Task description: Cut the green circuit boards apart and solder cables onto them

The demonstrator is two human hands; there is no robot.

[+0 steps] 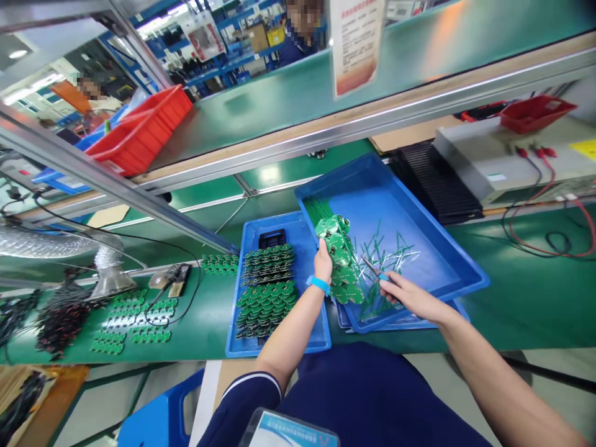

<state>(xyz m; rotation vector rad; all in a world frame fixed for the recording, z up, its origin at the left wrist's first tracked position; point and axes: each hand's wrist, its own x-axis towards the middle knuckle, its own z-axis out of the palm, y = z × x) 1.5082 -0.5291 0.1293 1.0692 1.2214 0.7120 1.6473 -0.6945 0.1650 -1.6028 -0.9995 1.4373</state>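
My left hand (323, 264), with a blue band on its wrist, is closed on a stack of green circuit boards (345, 267) held over the near left side of a tilted blue tray (419, 211). In my right hand (399, 290) is a slim metal tool with a blue grip (382, 277), which looks like tweezers or a small cutter. Its tip points toward the boards, and I cannot tell whether it touches them. Thin green strips (384, 257) lie scattered inside the tray around the tool.
Left of my hands, another blue tray (233, 329) holds stacked green boards (265, 298). More boards (135, 320), a fume hose (109, 261) and dark cables (60, 323) occupy the bench's left. A grey power supply (503, 161) stands right; a shelf (279, 164) crosses above.
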